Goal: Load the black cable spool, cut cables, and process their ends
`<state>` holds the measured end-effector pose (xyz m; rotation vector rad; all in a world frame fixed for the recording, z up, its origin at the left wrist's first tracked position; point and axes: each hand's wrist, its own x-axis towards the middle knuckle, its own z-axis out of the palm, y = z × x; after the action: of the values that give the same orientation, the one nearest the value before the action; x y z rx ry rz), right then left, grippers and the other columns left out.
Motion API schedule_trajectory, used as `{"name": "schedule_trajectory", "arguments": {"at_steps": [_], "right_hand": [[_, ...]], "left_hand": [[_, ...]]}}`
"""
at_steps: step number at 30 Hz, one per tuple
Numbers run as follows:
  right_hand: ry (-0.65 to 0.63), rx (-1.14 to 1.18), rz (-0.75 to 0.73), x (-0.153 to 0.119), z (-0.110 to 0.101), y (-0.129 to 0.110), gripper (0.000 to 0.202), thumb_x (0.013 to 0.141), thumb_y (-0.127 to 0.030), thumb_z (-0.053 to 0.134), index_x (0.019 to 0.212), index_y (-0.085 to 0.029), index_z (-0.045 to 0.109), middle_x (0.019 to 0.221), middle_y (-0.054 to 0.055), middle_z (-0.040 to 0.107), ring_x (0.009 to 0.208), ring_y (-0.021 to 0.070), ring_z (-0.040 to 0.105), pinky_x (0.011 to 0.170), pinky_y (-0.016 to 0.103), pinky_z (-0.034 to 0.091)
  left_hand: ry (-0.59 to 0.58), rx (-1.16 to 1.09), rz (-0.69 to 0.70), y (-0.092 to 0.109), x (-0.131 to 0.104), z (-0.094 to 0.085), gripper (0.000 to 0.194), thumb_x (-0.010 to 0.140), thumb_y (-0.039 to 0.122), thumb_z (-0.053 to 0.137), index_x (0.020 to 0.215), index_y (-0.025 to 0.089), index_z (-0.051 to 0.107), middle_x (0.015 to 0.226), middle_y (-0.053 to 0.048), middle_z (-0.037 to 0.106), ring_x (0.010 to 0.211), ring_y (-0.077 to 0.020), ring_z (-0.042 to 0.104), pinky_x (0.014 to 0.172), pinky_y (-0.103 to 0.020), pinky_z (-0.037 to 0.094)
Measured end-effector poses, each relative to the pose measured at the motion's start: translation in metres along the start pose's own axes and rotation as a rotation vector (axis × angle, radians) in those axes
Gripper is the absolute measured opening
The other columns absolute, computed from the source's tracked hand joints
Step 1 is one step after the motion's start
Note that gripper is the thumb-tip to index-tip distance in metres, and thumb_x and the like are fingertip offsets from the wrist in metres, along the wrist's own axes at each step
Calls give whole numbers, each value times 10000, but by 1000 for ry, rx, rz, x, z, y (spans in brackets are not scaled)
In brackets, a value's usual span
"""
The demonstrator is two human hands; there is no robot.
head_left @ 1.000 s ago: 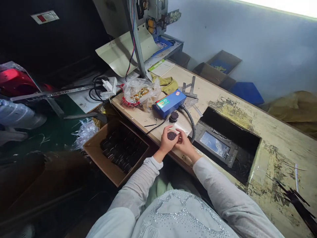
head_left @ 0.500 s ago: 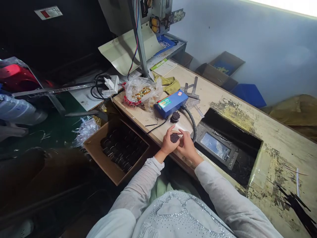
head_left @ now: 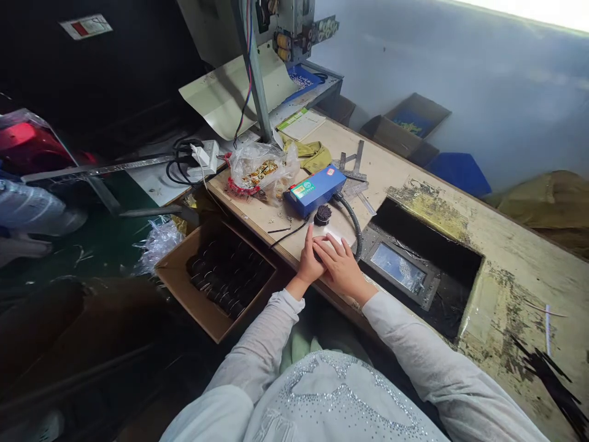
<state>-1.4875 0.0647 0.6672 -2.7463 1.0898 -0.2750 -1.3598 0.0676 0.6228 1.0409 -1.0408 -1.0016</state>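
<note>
My left hand (head_left: pixel 310 263) is wrapped around a bundle of thin dark strips just above the front edge of the bench, its thumb pointing up. Over the top of that bundle lies my right hand (head_left: pixel 341 265), fingers stretched out and touching the left hand. Between them the bundle is almost wholly hidden. A second bundle of dark strips (head_left: pixel 323 215), banded with a pale tie, stands upright on the bench just beyond my fingers. Behind it sits a blue box-shaped device (head_left: pixel 315 190) with a ribbed black hose (head_left: pixel 353 221).
A cardboard box (head_left: pixel 181 294) of banded dark bundles is at the lower left. On the bench are a plastic bag of gold-coloured pieces (head_left: pixel 264 172), metal squares (head_left: pixel 356 166) and a recess with a screen (head_left: pixel 398 267). Loose black strips (head_left: pixel 550 374) lie at right.
My right hand has moved from the bundle's side to over its top, fingers now extended. The strip ends that showed between my hands are covered. The view has shifted slightly.
</note>
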Motion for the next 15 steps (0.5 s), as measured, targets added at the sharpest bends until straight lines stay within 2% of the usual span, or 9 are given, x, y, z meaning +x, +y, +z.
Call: {"name": "schedule_trajectory", "arguments": {"at_steps": [7, 15], "right_hand": [[-15, -37, -83, -11, -2, -4, 862, 697, -124, 509, 1520, -204, 264, 1552, 29, 327, 1483, 300, 79, 1172, 614, -4], [-18, -16, -84, -14, 0, -3, 872, 681, -126, 511, 1517, -193, 271, 1549, 37, 329, 1484, 305, 70, 1161, 631, -25]], "left_hand": [[-44, -15, -14, -10, -1, -3, 976, 742, 255, 696, 1518, 282, 106, 1184, -77, 624, 875, -158, 638, 832, -327, 500], [-40, 20, 11, -8, -1, -2, 961, 736, 222, 690, 1515, 292, 132, 1110, -51, 655, 869, -154, 632, 850, -323, 484]]}}
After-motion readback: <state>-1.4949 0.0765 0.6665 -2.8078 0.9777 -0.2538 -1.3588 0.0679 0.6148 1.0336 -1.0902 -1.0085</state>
